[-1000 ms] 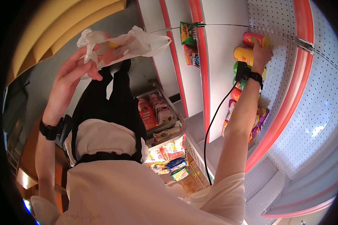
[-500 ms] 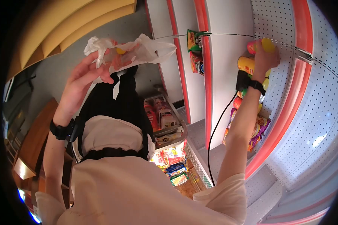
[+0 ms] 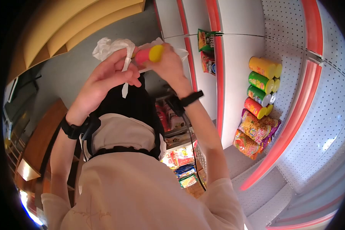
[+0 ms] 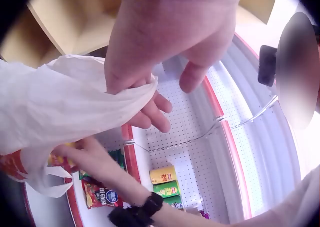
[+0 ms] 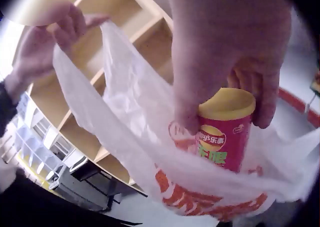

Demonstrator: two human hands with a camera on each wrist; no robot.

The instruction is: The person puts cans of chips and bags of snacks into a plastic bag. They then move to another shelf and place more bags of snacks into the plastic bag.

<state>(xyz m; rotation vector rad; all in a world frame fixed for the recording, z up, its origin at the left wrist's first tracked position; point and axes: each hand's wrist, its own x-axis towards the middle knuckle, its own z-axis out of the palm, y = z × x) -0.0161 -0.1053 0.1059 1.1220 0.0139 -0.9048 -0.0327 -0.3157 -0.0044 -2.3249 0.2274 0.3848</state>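
My left hand (image 3: 105, 78) holds up a white plastic bag (image 3: 103, 48), with one handle looped over its fingers. Red print shows on the side of the bag in the right wrist view. A pink chip canister with a yellow lid (image 5: 222, 142) is in my right hand (image 3: 171, 68), thumb on one side and fingers on the other. The canister stands upright in the mouth of the bag, its lower part hidden behind the bag's near wall. Both hands are close together in front of my body, the right one just beside the left.
On the shelf to the right, yellow canisters (image 3: 261, 66), green canisters (image 3: 259, 82) and a red canister (image 3: 254, 108) stand beside snack bags (image 3: 253, 126). Green and red packets (image 3: 206, 41) sit on a neighbouring shelf. Below are bins with packets (image 3: 180, 156). A wooden shelf unit (image 3: 65, 27) is at upper left.
My right hand has taken the pink canister off the shelf and carried it left to the bag. My left hand, still with the bag, has shifted slightly right and down.
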